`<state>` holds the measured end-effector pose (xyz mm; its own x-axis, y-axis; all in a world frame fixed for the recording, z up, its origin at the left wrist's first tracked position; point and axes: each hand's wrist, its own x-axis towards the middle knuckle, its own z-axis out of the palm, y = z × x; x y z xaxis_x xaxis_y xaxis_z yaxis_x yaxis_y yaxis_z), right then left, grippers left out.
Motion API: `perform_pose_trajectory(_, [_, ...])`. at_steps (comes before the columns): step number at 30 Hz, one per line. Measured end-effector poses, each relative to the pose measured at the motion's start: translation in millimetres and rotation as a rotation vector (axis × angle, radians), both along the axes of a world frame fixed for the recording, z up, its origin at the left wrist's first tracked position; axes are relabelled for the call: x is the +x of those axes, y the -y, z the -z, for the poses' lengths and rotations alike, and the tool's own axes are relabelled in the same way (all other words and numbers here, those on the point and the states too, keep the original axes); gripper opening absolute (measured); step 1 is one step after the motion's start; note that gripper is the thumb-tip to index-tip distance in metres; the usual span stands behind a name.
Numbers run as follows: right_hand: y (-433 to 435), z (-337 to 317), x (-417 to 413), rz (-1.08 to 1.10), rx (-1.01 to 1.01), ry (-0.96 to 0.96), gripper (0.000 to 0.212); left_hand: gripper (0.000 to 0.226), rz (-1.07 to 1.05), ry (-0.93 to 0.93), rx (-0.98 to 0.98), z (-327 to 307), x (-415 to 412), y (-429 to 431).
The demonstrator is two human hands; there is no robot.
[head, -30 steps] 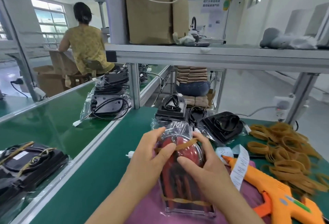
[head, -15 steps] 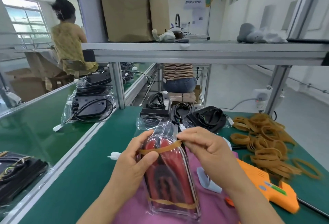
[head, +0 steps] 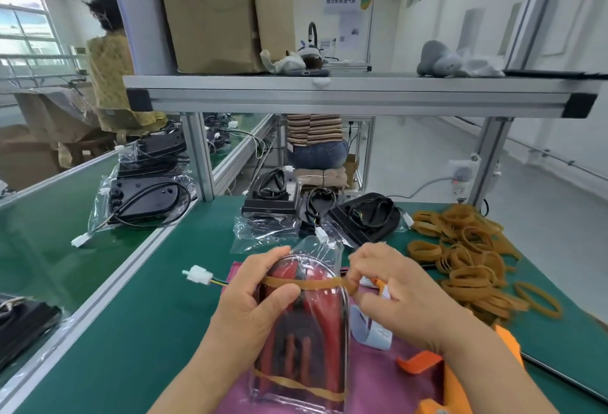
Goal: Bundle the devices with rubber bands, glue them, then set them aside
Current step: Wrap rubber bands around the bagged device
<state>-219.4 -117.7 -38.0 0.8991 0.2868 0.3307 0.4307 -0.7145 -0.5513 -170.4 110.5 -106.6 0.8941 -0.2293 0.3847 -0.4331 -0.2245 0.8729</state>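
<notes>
Rightward has gone the right grip (head: pixel 401 295), drawing the upper rubber band (head: pixel 302 283) from the crown of the device (head: pixel 306 331) to its right shoulder. Thumb and forefinger pinch the band there, the other fingers curled, wrist coming in from the right. The left grip (head: pixel 253 301) is wrapped round the bagged device's left side, thumb across its face just under the band. The device leans on a pink cloth (head: pixel 394 380) at the near edge of the green counter (head: pixel 148 331), with a lower band (head: pixel 296 384) round its base. An orange glue gun (head: pixel 460 390) lies toward the near right corner, and loose bands (head: pixel 467 255) are heaped by the right edge
</notes>
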Motion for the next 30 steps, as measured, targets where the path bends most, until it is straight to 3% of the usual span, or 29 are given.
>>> perform_pose_trajectory(7, [9.1,-4.4,-8.7,-0.003,-0.12,-0.018,0.019,0.055,-0.03,0.016,0.035,2.4,4.5,1.3])
perform_pose_trajectory(13, [9.5,-11.3,-3.9,-0.001,-0.035,-0.059,0.021,0.053,0.0,0.029,0.075,-3.9,2.7,0.1])
perform_pose_trajectory(20, [6.4,-8.6,8.5,0.055,-0.106,-0.038,0.008,0.051,0.025,0.038,0.1,-8.5,3.2,-1.4])
perform_pose_trajectory(23, [6.3,0.7,11.7,0.235,0.076,0.052,0.011,0.05,0.035,0.026,0.09,-8.5,2.1,-2.5])
perform_pose_trajectory(25, [-7.2,8.4,13.8,0.265,0.37,-0.138,0.014,0.051,0.034,0.008,0.076,-8.7,-0.4,-0.3])
perform_pose_trajectory(27, [-29.7,20.5,18.7,0.231,0.543,-0.397,0.032,0.052,0.02,0.015,0.072,-9.7,-5.2,3.4])
perform_pose_trajectory(29, [-47.3,33.6,16.9,0.202,0.526,-0.344,0.052,0.06,-0.008,-0.032,0.034,-9.2,-9.9,5.8])
perform_pose_trajectory(30, [-52.7,34.7,16.1,0.235,0.535,-0.261,0.041,0.065,-0.019,-0.088,-0.021,-9.3,-12.2,6.0])
